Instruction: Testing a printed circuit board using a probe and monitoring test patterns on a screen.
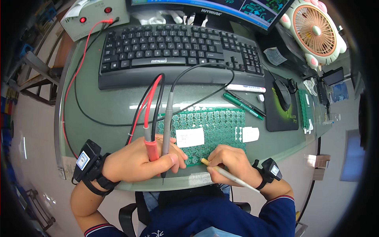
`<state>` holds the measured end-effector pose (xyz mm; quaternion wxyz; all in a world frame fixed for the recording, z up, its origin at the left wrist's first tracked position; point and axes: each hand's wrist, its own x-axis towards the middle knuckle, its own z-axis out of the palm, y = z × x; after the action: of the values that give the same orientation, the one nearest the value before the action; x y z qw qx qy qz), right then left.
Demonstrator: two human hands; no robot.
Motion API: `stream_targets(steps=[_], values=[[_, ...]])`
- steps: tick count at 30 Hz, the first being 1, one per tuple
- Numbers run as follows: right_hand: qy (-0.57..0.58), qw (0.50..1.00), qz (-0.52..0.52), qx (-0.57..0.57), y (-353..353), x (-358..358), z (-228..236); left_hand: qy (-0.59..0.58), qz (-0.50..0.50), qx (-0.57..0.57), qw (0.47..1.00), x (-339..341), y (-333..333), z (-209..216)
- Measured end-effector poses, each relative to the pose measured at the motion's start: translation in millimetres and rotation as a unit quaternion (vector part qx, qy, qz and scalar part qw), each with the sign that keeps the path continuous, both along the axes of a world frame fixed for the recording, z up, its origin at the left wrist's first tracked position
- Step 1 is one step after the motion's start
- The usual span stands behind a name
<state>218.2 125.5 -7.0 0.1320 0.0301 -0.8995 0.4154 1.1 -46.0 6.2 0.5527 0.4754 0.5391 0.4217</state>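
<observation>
A green circuit board panel (221, 136), with rows of small repeated units, lies on the table near its front edge. My left hand (132, 158) is closed around a grey test probe (168, 130) and a red test probe (151, 149) at the board's left side. The grey probe's thin metal tip points down past the table's front edge. My right hand (233, 160) pinches a slim, pale, pen-shaped tool (233, 177). Its yellowish end touches or hovers just above the board's lower part; I cannot tell which. White paper labels (189, 137) lie on the board.
Behind the board stands a black keyboard (166, 55), with a monitor (213, 12) beyond. Red and black leads run to a light box (92, 17). Green pens (242, 106) lie right of the board, then a mouse (282, 94) on its mat (278, 122). A fan (316, 31) stands back right.
</observation>
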Motion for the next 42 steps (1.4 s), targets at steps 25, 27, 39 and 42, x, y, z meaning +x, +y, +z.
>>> stream_targets(steps=[25, 27, 39, 42], values=[[-0.001, 0.92, 0.046, 0.389, 47, 0, 34, 0.84, 0.134, 0.237, 0.468, 19, -11, 48], [-0.019, 0.918, 0.05, 0.393, 45, -3, 37, 0.838, 0.126, 0.237, 0.475, 25, -13, 48], [0.006, 0.932, 0.072, 0.355, 50, -10, 38, 0.795, 0.143, 0.304, 0.505, 48, -10, 38], [0.002, 0.94, 0.067, 0.336, 46, -8, 47, 0.802, 0.157, 0.342, 0.464, 50, -11, 41]])
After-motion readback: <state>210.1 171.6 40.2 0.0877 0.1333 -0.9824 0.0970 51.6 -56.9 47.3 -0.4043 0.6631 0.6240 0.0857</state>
